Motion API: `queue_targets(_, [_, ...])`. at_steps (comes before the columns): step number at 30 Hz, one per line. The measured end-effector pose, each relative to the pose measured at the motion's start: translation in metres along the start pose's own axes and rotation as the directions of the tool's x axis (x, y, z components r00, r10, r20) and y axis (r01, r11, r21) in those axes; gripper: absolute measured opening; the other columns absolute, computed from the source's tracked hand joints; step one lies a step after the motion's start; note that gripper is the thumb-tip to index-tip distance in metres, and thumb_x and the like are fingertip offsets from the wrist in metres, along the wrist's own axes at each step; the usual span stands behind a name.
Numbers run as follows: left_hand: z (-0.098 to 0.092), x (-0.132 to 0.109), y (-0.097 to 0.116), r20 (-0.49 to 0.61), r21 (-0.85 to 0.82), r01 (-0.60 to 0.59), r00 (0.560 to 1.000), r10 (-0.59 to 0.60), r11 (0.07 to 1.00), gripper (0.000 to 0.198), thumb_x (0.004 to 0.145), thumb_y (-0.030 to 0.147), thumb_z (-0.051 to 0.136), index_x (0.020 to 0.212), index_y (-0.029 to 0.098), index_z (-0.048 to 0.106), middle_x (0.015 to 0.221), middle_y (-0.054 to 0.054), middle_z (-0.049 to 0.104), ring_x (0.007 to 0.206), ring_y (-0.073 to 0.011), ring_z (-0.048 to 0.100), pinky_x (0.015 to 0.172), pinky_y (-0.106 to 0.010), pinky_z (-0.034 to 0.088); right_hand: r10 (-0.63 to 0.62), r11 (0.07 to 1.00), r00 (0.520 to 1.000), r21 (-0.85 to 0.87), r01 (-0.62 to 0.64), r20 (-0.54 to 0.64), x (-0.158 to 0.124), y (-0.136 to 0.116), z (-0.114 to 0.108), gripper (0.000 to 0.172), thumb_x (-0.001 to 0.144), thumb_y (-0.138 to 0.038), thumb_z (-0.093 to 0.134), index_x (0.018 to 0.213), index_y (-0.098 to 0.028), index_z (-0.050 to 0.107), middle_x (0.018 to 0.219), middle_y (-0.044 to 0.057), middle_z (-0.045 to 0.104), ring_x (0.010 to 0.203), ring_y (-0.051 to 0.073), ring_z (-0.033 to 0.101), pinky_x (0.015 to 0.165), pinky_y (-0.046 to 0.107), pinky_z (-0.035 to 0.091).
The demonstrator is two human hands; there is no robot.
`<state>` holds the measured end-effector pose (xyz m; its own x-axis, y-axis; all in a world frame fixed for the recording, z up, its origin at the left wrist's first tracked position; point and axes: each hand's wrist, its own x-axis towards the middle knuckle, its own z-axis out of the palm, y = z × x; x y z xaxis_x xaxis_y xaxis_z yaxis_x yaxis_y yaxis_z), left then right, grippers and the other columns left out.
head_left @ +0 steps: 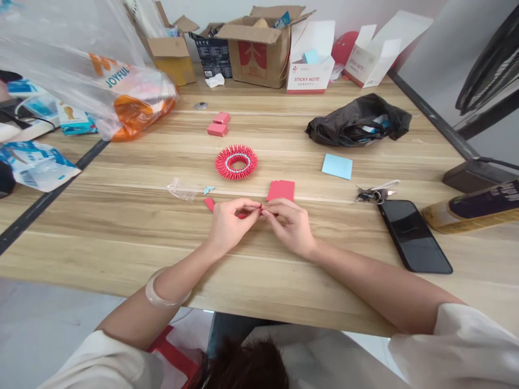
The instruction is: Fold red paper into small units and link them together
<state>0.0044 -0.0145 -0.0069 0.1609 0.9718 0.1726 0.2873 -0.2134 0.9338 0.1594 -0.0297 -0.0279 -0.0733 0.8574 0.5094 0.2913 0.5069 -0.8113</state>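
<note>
My left hand [231,222] and my right hand [292,225] meet at their fingertips, both pinching a small folded piece of red paper [260,209]. Fingers cover most of it. Just beyond my right hand lie red paper sheets [281,189], partly under its fingers. Beside my left hand are a red paper strip [209,203] and a small folded light-blue paper piece [208,189]. Farther back rests a ring of many red folded paper pieces [222,163] with a blue and white inner edge.
Two red paper stacks [218,129] lie behind the ring. To the right are a light-blue pad [337,166], a black plastic bag [357,124], keys [373,195], a phone [416,235] and a bottle [474,208]. Clear plastic [181,189] sits left; boxes [259,54] line the back.
</note>
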Motion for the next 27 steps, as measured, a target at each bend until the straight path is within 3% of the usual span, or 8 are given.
queue_targets(2, [-0.001, 0.002, -0.001, 0.037, -0.079, 0.035, 0.999, -0.032, 0.996, 0.014, 0.072, 0.024, 0.070, 0.082, 0.014, 0.071, 0.082, -0.007, 0.074, 0.074, -0.0189, 0.070, 0.072, -0.029, 0.057, 0.143, 0.976, 0.989, 0.162, -0.147, 0.034, 0.003, 0.003, 0.000, 0.013, 0.082, -0.025, 0.060, 0.075, -0.018, 0.068, 0.076, 0.006, 0.069, 0.070, 0.014, 0.063, 0.062, 0.028, 0.052])
queue_targets(4, [-0.001, 0.003, -0.001, 0.084, -0.156, 0.070, 0.995, -0.057, 0.985, 0.015, 0.073, 0.023, 0.071, 0.084, 0.014, 0.070, 0.082, -0.007, 0.075, 0.075, -0.0184, 0.071, 0.073, -0.028, 0.057, 0.295, 0.887, 0.950, 0.341, -0.312, 0.101, 0.007, 0.007, 0.000, 0.013, 0.078, -0.030, 0.065, 0.075, -0.017, 0.067, 0.067, 0.003, 0.067, 0.058, 0.011, 0.059, 0.052, 0.023, 0.049])
queue_targets(8, [-0.001, 0.005, 0.000, 0.128, -0.226, 0.101, 0.989, -0.073, 0.969, 0.017, 0.072, 0.024, 0.072, 0.085, 0.014, 0.070, 0.086, -0.007, 0.075, 0.077, -0.0185, 0.071, 0.075, -0.029, 0.058, 0.413, 0.766, 0.894, 0.466, -0.444, 0.173, 0.011, 0.010, -0.001, 0.019, 0.071, -0.032, 0.072, 0.074, -0.015, 0.064, 0.061, 0.000, 0.064, 0.051, 0.007, 0.052, 0.048, 0.020, 0.044])
queue_targets(12, [0.000, 0.004, 0.000, 0.122, -0.218, 0.097, 0.990, -0.072, 0.971, 0.018, 0.072, 0.025, 0.072, 0.086, 0.013, 0.071, 0.087, -0.008, 0.075, 0.078, -0.0195, 0.071, 0.077, -0.031, 0.058, 0.432, 0.741, 0.874, 0.465, -0.485, 0.223, 0.012, 0.009, -0.003, 0.020, 0.070, -0.033, 0.073, 0.075, -0.015, 0.065, 0.059, -0.002, 0.062, 0.051, 0.006, 0.051, 0.049, 0.020, 0.043])
queue_targets(27, [0.000, 0.004, 0.004, 0.204, -0.188, 0.113, 0.976, -0.073, 0.976, 0.016, 0.072, 0.023, 0.069, 0.085, 0.013, 0.069, 0.082, -0.006, 0.074, 0.072, -0.0169, 0.070, 0.070, -0.026, 0.057, 0.418, 0.727, 0.887, 0.514, -0.456, 0.198, 0.013, 0.005, -0.003, 0.016, 0.069, -0.024, 0.071, 0.062, -0.015, 0.059, 0.056, -0.002, 0.062, 0.049, 0.006, 0.051, 0.049, 0.019, 0.039])
